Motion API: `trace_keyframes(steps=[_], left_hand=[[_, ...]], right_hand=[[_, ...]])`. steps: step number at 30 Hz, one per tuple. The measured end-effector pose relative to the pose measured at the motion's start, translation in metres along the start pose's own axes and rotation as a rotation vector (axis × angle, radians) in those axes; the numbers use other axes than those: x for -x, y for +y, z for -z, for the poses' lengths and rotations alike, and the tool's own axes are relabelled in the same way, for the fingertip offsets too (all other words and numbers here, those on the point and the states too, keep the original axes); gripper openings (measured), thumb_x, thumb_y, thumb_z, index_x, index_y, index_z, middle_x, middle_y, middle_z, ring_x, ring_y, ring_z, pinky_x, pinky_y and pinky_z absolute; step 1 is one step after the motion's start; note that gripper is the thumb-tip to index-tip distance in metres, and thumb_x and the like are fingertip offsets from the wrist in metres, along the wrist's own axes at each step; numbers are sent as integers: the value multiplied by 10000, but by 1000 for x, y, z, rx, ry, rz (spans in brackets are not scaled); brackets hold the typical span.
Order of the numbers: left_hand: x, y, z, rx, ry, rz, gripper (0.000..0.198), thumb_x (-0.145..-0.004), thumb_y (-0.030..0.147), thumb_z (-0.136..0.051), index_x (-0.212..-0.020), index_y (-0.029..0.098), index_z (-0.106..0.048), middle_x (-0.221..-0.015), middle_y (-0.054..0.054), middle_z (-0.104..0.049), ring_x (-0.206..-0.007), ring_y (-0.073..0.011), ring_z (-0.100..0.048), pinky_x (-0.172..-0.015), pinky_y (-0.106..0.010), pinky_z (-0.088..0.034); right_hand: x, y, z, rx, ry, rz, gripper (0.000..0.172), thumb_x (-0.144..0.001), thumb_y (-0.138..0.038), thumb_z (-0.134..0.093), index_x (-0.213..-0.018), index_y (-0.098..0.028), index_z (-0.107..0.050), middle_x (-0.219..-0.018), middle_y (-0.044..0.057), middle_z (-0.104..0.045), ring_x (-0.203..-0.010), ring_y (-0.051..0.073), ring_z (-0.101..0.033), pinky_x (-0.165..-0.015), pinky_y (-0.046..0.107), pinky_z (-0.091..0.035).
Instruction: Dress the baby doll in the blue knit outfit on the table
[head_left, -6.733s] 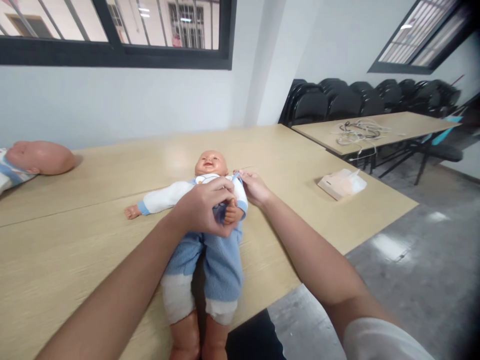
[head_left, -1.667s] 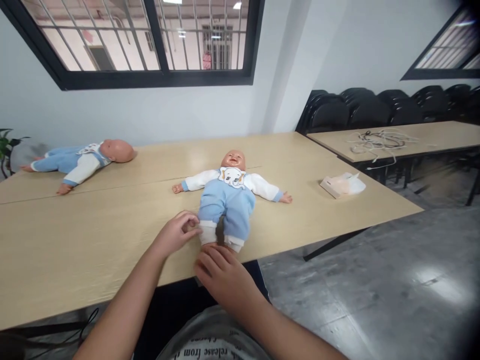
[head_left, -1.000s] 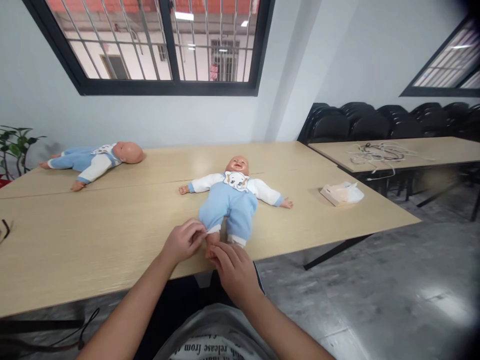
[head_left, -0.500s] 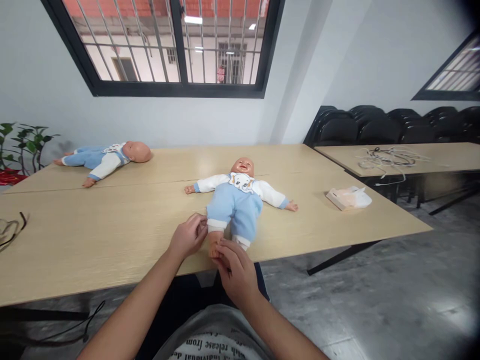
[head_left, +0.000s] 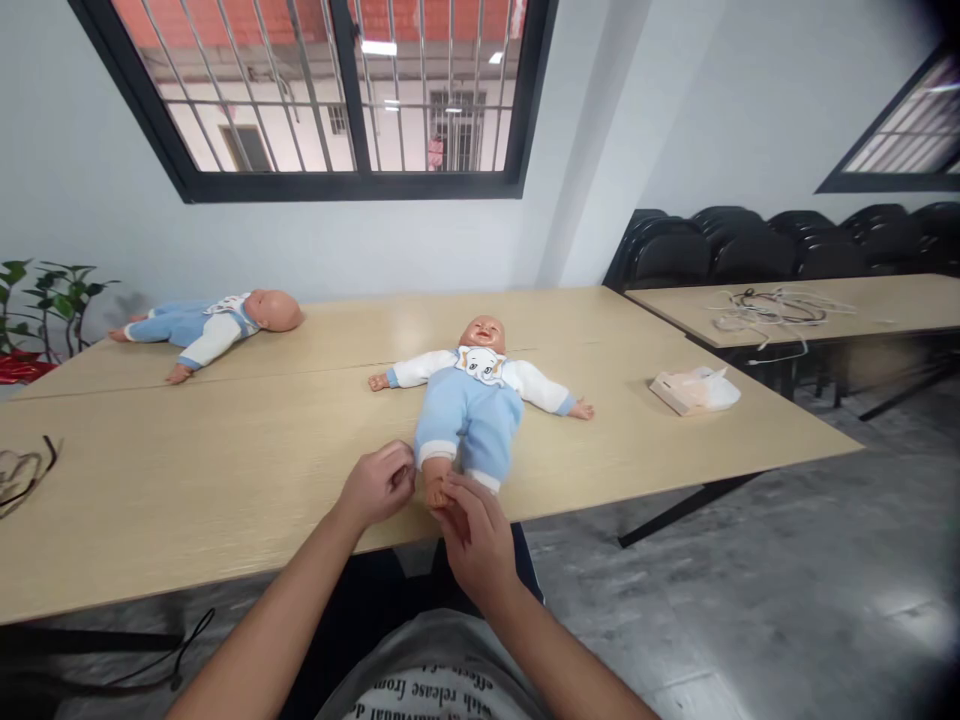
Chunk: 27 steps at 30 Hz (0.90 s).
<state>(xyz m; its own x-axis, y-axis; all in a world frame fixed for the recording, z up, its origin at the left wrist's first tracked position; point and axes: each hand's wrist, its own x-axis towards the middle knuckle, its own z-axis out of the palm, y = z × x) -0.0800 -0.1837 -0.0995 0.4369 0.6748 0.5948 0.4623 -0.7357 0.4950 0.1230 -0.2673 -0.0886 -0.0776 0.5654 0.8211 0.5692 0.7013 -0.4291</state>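
A baby doll [head_left: 480, 410] in a white top, blue trousers and a bib with an animal face lies on its back on the table, feet toward me. My left hand [head_left: 379, 482] is closed, its fingertips pinched at the outer edge of the white trouser cuff [head_left: 437, 450] on the leg at left. Between the thumb and fingers of my right hand [head_left: 480, 535] is that leg's bare foot [head_left: 437, 490]. The doll's other foot is hidden behind my right hand.
A second, similarly dressed doll [head_left: 202, 325] lies at the back left of the wooden table [head_left: 225, 450]. An open tissue pack [head_left: 696, 390] sits at right. Cables [head_left: 780, 308] lie on another table, cords [head_left: 22, 475] at the left edge. Black chairs [head_left: 667, 250] stand behind.
The white cuff sits smoother around the ankle, and the pale inner layer below it no longer shows. My left hand has shifted slightly down; my right hand stays at the foot.
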Motion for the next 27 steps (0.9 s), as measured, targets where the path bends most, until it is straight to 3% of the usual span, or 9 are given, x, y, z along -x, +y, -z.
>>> trace_keyframes(steps=[4, 7, 14, 27], left_hand=[[3, 2, 2, 8, 79, 58, 48, -970, 237, -537, -945, 220, -573, -948, -45, -623, -714, -146, -562, -664, -289, -489], [2, 4, 2, -28, 80, 98, 171, -977, 326, -604, -1118, 229, -616, -1050, -57, -643, -676, -127, -557, -644, -281, -505], [1, -3, -1, -166, -32, 51, 157, -1053, 279, -491, -1030, 235, -639, -1064, -62, -659, -960, -173, -667, -787, -287, -543], [-1, 0, 2, -168, -151, 100, 171, -1055, 293, -487, -981, 235, -630, -1080, -56, -636, -966, -185, -658, -832, -314, -541]], right_hand=[[4, 2, -3, -12, -65, 18, 253, -987, -151, -626, -1235, -201, -638, -1157, 121, -745, -1110, 222, -713, -954, 406, -630], [9, 6, -7, 45, -157, 104, 215, -985, -144, -636, -1194, -193, -655, -1128, 97, -763, -1113, 218, -708, -956, 397, -617], [15, 17, -15, 187, -255, 199, 236, -981, -140, -641, -1210, -182, -678, -1145, 96, -765, -1165, 215, -687, -993, 392, -583], [10, 17, -18, 237, -323, 236, 213, -1002, -147, -615, -1203, -171, -680, -1175, 96, -756, -1168, 207, -670, -1002, 389, -559]])
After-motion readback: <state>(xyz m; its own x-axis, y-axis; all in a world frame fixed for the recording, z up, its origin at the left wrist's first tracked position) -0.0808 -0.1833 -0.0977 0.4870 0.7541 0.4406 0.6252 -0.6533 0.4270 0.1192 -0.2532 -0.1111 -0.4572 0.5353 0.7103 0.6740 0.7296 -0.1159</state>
